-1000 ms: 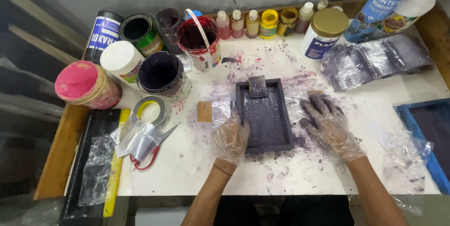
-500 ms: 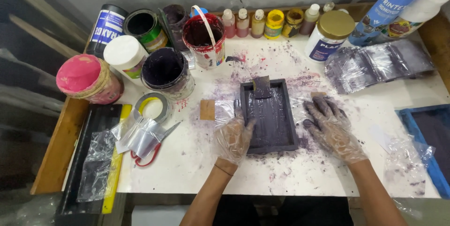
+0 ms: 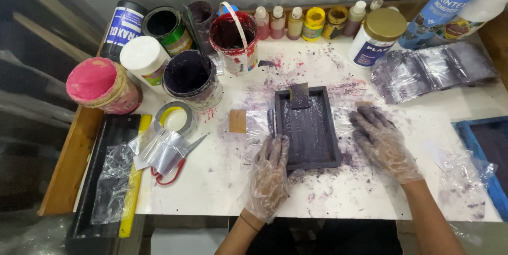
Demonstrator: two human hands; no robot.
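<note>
Ink-smeared rectangular tray, crinkly gloved hands

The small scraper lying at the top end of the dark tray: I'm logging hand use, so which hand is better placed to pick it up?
Probably the left. The left hand already rests on the tray at its near left corner, straight below the scraper. The right hand lies flat on the stained table, beside the tray and apart from it.

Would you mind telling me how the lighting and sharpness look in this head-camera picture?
Head view: even, soft light on the white table, no hard shadows; the dark tray and both gloved hands, left hand and right hand, are sharp; mild glare on the clear plastic bags; the edges bow slightly from the wide lens.
</note>
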